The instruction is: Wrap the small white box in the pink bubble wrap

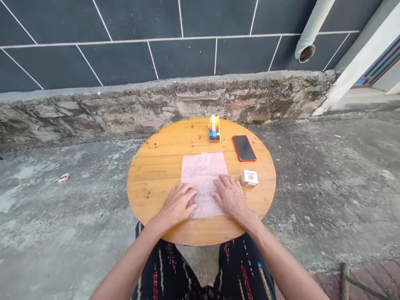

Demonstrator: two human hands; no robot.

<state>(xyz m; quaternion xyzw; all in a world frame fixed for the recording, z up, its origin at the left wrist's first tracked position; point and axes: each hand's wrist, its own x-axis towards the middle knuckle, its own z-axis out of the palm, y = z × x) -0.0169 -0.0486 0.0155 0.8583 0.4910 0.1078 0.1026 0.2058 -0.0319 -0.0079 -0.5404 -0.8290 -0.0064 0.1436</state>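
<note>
A sheet of pinkish bubble wrap (pixel 204 183) lies flat on the round wooden table (pixel 153 175). My left hand (pixel 178 204) rests on its left edge, with the fingers curved and apart from the thumb. Lying over the right edge is my right hand (pixel 230 195), fingers stretched out. Neither hand holds anything. Just beyond my right hand stands a small white box (pixel 249 178) with red print on top. Farther back on the right is a dark-screened phone (pixel 244 148) in a red case.
At the table's far edge stands a yellow and blue tape dispenser (pixel 214 129) with a roll of tape. A stone-footed wall (pixel 125 108) runs behind the table. A white pipe (pixel 309 33) juts down at upper right. Concrete floor (pixel 75 216) surrounds the table.
</note>
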